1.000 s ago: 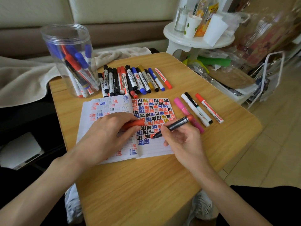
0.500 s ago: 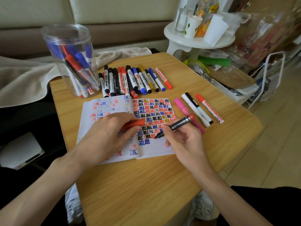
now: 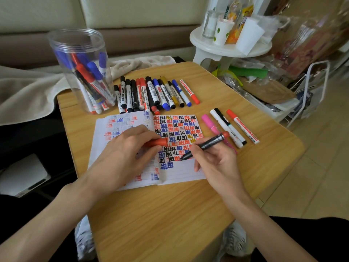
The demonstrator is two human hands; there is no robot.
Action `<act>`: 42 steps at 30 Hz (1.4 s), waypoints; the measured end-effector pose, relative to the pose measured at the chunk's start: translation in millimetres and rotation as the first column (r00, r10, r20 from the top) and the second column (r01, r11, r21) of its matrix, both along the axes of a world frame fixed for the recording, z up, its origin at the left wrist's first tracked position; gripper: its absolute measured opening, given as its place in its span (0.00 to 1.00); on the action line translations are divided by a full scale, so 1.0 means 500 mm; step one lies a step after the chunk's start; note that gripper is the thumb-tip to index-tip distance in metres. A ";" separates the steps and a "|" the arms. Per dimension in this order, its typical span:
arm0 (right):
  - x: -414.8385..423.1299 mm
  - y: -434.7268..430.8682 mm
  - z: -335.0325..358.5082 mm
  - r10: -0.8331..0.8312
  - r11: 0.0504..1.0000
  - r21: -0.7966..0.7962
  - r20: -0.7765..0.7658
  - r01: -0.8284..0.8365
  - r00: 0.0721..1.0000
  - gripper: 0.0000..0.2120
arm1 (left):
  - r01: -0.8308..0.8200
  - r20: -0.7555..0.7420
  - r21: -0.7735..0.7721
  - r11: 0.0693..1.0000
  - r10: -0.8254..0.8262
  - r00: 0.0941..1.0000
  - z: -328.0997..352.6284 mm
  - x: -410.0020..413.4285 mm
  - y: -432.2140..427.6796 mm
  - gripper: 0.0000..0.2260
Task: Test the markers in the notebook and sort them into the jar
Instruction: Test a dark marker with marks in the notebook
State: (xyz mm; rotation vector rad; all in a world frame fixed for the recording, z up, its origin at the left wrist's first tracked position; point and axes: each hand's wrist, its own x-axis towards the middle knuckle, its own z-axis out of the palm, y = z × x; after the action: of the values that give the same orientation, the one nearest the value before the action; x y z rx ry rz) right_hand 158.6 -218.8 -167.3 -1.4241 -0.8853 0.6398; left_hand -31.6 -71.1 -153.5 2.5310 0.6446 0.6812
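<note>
An open notebook (image 3: 181,173) lies on the wooden table, its right page filled with red, black and blue marks. My right hand (image 3: 217,163) grips a black marker (image 3: 205,145) with a red end, its tip touching the page. My left hand (image 3: 124,156) rests on the left page and holds a red cap (image 3: 157,142). A clear jar (image 3: 81,72) with several blue and red markers stands at the back left. A row of markers (image 3: 153,94) lies behind the notebook. Three more markers (image 3: 229,127), pink, black-and-white and red, lie to the right.
The wooden table (image 3: 170,214) has bare surface near me. A beige blanket (image 3: 24,91) lies on the sofa at the left. A white round stand (image 3: 226,48) with cups stands at the back right, with bags and a wire rack (image 3: 311,87) beside it.
The marker tip has slid a little left and down along the row of marks. My left hand has stayed in place with the cap.
</note>
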 end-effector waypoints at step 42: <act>0.047 0.011 0.048 0.088 0.996 -0.028 0.028 -0.087 0.996 0.09 | 0.055 0.095 -0.105 0.993 -0.045 0.994 0.022 0.048 -0.018 0.14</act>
State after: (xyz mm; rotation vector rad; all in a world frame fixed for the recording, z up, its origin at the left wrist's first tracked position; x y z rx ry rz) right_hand 181.9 -213.4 -143.5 -1.4280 -0.9697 0.7008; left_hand -7.6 -80.2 -142.7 2.3936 0.5677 0.7217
